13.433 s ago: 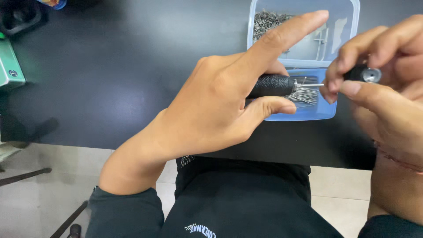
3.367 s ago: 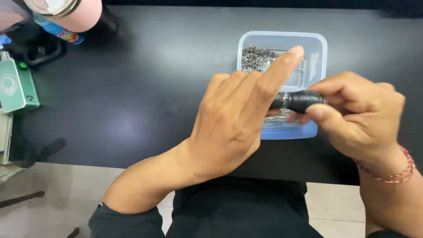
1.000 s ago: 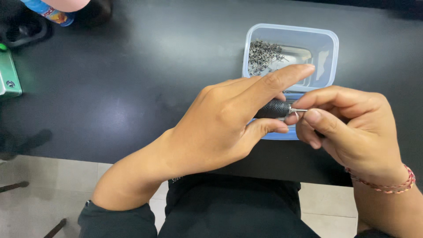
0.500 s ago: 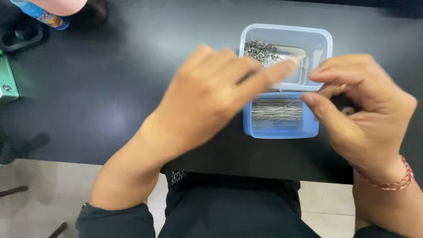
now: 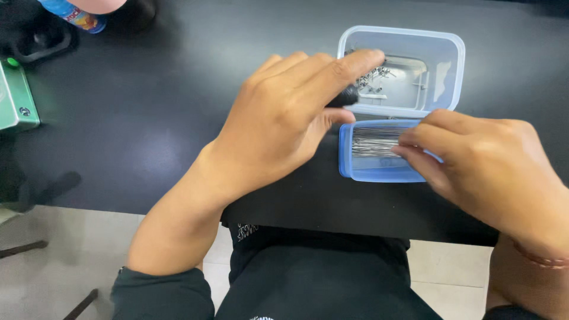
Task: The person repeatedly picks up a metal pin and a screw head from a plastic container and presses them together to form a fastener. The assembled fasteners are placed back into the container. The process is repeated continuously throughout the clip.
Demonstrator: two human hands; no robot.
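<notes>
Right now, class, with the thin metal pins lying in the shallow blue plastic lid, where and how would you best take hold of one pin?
Probably pinch one thin metal pin near its end, coming from above on the right, as the right hand does: the pins lie flat, side by side, in the open-topped shallow blue plastic lid.

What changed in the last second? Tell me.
The right hand left the black tool's tip and reached into the blue lid of thin pins. The left hand carried the black tool toward the clear container. Container and lid stayed put.

Green box [image 5: 18,98], bottle [image 5: 77,13], black table [image 5: 148,95]
</notes>
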